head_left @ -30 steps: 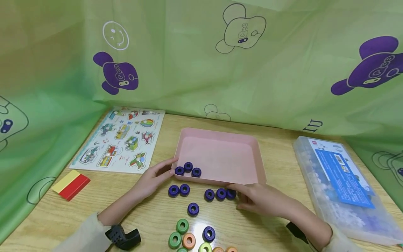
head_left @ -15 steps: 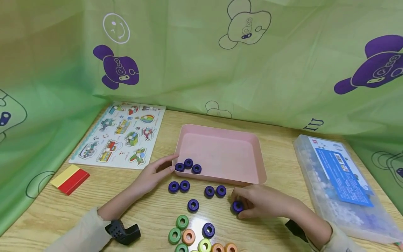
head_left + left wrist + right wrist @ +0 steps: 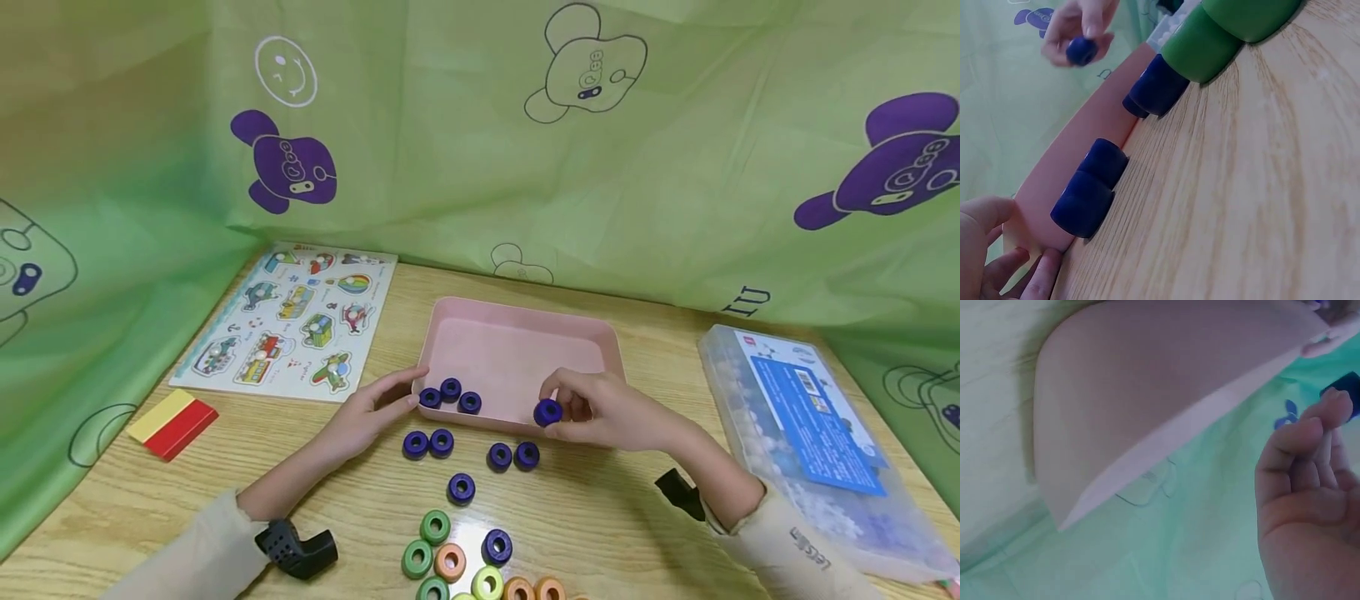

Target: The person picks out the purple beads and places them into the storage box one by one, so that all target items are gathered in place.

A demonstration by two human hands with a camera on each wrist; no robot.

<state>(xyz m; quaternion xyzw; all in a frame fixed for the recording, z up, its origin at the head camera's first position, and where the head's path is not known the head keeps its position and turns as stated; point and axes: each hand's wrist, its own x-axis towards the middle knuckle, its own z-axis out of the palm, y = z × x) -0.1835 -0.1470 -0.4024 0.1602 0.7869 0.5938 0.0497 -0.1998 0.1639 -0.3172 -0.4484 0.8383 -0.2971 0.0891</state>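
Note:
My right hand (image 3: 611,410) pinches a dark purple bead (image 3: 548,412) with a hole through it, between thumb and fingers. It is over the front right part of a shallow pink tray (image 3: 517,312); in the left wrist view this bead is raised above the tray wall. At the tray's front left corner, my left hand (image 3: 375,408) touches the outside with fairly straight fingers and thumb. Inside the tray near that corner lie 3 purple beads (image 3: 450,389). On the table before the tray are several more purple beads (image 3: 442,442).
Green beads (image 3: 417,558), orange beads (image 3: 518,590) and a yellow-green bead (image 3: 487,582) cluster at the front. A picture puzzle board (image 3: 292,333) and a yellow-and-red card (image 3: 173,425) lie left. A clear plastic case (image 3: 772,442) lies right, and a green curtain (image 3: 450,150) hangs behind.
My right hand took the rightmost purple bead of the row before the tray, drew it toward me, then lifted it up over the tray's front wall. The left hand stayed at the corner.

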